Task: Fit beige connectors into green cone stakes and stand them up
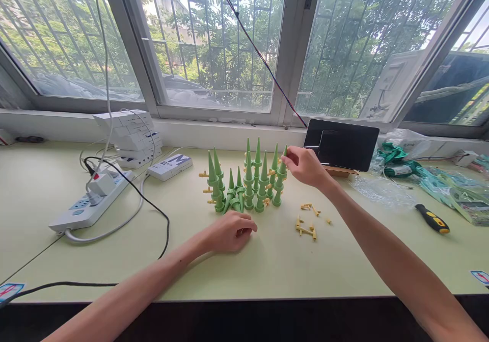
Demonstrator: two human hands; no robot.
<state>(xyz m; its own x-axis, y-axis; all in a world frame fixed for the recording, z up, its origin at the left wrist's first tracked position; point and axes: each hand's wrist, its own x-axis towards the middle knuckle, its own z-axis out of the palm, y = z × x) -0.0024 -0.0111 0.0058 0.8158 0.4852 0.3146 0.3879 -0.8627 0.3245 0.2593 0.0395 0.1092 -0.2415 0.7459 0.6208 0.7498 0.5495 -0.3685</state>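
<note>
Green plastic watering spikes stand in stacked columns at the middle of the table, points up, with small yellow valves sticking out of several. My right hand (305, 165) pinches the tip of the rightmost green watering spike (281, 171), at the top of its stack. My left hand (231, 231) rests on the table in front of the group, its fingers curled with nothing visible in them. Right behind it, some shorter green spikes (232, 199) lean together, their lower ends partly hidden by the hand. Loose yellow valves (305, 230) lie on the table below my right forearm.
At left are a white power strip (89, 204) with cables, stacked white boxes (132, 138) and a flat white box (170, 167). A black tablet (347, 146) leans behind my right hand. A screwdriver (431, 218) and plastic bags (451, 189) lie at right.
</note>
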